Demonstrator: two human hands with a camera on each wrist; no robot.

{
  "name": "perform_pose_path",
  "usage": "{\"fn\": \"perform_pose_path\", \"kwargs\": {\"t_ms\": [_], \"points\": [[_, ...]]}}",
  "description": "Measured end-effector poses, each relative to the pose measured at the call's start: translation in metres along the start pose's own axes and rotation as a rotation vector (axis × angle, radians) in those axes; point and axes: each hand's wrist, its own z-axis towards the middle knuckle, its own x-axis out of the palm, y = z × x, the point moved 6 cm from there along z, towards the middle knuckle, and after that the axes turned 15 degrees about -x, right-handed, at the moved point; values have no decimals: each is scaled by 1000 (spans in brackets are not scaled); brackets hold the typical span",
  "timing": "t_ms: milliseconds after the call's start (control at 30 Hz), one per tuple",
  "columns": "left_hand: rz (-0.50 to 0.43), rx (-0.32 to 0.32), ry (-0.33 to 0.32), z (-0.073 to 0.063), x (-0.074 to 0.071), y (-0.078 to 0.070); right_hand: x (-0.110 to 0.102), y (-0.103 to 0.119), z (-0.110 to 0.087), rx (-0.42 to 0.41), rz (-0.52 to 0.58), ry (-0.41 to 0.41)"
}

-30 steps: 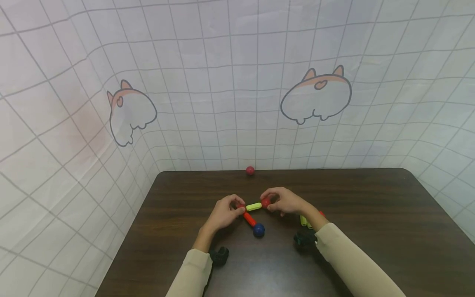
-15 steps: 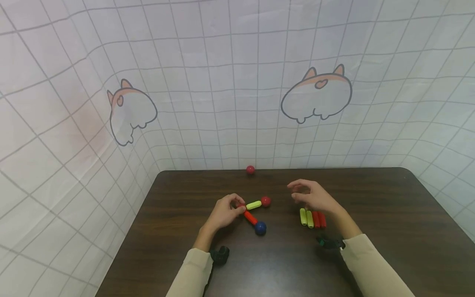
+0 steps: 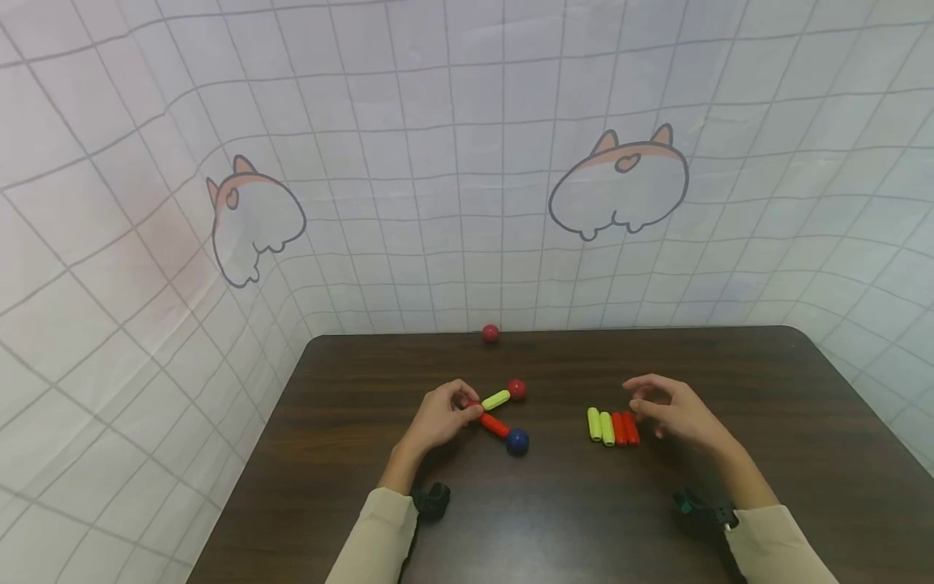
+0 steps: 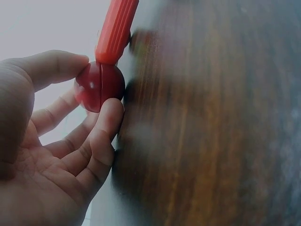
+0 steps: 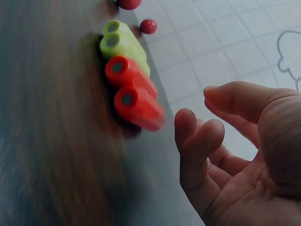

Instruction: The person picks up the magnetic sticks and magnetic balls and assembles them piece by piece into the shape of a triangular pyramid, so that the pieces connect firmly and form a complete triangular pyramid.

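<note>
Between thumb and fingers, my left hand [image 3: 441,418] pinches a red ball [image 4: 99,87], largely covered by the fingers in the head view. A red ribbed rod [image 3: 495,426] runs from this ball to a blue ball [image 3: 517,442]. Branching off the same ball, a yellow-green rod [image 3: 496,400] leads to another red ball [image 3: 516,389], so the joined pieces form a V. My right hand [image 3: 679,414] holds nothing, its fingers loosely bent, just right of two red rods [image 5: 127,99]. Two yellow-green rods [image 3: 601,427] lie side by side with them, their dark end faces showing in the right wrist view.
A loose red ball [image 3: 490,333] sits at the back edge of the dark wooden table [image 3: 365,365]. Behind the table hangs a white grid-patterned cloth [image 3: 438,203]. Each wrist wears a dark camera mount, such as the left wrist mount [image 3: 434,501].
My right hand has let go of the red ball on the yellow-green rod and moved right, past the loose rods. The blue-ball end has swung slightly away and right; my left hand keeps its grip.
</note>
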Motion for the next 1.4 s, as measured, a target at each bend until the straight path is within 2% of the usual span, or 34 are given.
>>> {"fn": "perform_pose_path", "kwargs": {"t_ms": [67, 300, 433, 767, 1033, 1400], "points": [[0, 2, -1, 0, 0, 1, -2, -1, -4, 11, -10, 5], [-3, -4, -2, 1, 1, 2, 4, -2, -10, 12, -97, 107], [-6, -4, 0, 1, 1, 0, 7, -1, -9, 11, -156, 124], [-5, 0, 9, 1, 2, 0, -1, -4, -12, 41, -229, 85], [-5, -4, 6, -2, 1, -1, 4, -3, -11, 52, -259, 94], [-11, -1, 2, 0, 2, 0, 2, -8, -11, 47, -259, 87]]}}
